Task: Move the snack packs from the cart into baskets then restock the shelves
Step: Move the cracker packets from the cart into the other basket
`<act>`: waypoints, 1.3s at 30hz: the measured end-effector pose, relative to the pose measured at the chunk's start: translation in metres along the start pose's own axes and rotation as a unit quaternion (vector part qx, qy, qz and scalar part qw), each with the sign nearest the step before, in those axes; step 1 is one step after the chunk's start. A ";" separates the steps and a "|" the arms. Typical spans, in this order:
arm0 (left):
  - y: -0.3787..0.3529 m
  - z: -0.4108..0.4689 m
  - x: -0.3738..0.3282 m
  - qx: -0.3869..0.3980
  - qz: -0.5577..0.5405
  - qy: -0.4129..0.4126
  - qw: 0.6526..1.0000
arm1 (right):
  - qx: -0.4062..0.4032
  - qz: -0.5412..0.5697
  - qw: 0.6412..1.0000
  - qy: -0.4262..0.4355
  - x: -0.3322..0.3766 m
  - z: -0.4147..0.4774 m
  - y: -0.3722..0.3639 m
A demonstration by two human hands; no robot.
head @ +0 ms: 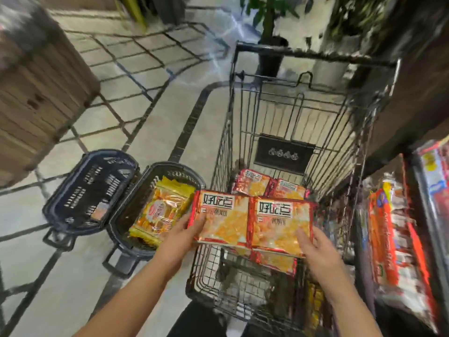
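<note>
Floor: beige tiles, dark lines
Upper left: stacked cardboard boxes
Top centre: leafy plant in dark pot

A shop, likely a supermarket aisle: a wire cart with snack packs stands on a tiled floor, two plastic baskets beside it, a shelf over packaged goods on the right, stacked cartons on the left.

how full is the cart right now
Mostly empty: the cart holds only a few red packs at its bottom; its wire walls stand bare above them.
</note>
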State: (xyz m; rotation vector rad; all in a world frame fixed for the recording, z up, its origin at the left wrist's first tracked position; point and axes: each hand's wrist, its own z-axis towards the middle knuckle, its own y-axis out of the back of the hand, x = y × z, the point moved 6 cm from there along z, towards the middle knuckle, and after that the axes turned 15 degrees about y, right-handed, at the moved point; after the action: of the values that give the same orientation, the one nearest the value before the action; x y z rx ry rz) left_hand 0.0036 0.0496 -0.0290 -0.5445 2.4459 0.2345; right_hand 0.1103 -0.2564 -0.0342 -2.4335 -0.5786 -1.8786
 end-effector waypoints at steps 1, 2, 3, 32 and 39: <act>0.008 -0.009 0.004 -0.013 -0.025 -0.009 1.000 | 0.005 -0.003 1.000 0.014 0.002 0.003 -0.006; 0.016 -0.021 0.006 -0.029 -0.043 -0.019 0.998 | 0.016 -0.009 0.999 0.030 0.004 0.006 -0.013; 0.024 -0.029 0.010 -0.041 -0.054 -0.030 0.997 | 0.029 -0.011 0.999 0.033 0.010 0.005 -0.021; 0.476 -0.247 0.252 -0.291 -0.337 -0.072 0.893 | 0.280 0.039 0.957 0.060 0.095 -0.231 -0.499; 0.553 -0.233 0.245 -0.284 -0.329 -0.058 0.899 | 0.294 0.014 0.955 0.045 0.100 -0.225 -0.576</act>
State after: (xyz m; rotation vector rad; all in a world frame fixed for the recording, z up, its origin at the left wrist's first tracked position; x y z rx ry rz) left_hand -0.5389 0.3997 0.0293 -1.5166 1.9127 0.6717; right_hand -0.2493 0.2560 0.0004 -1.9490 -0.9285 -1.5069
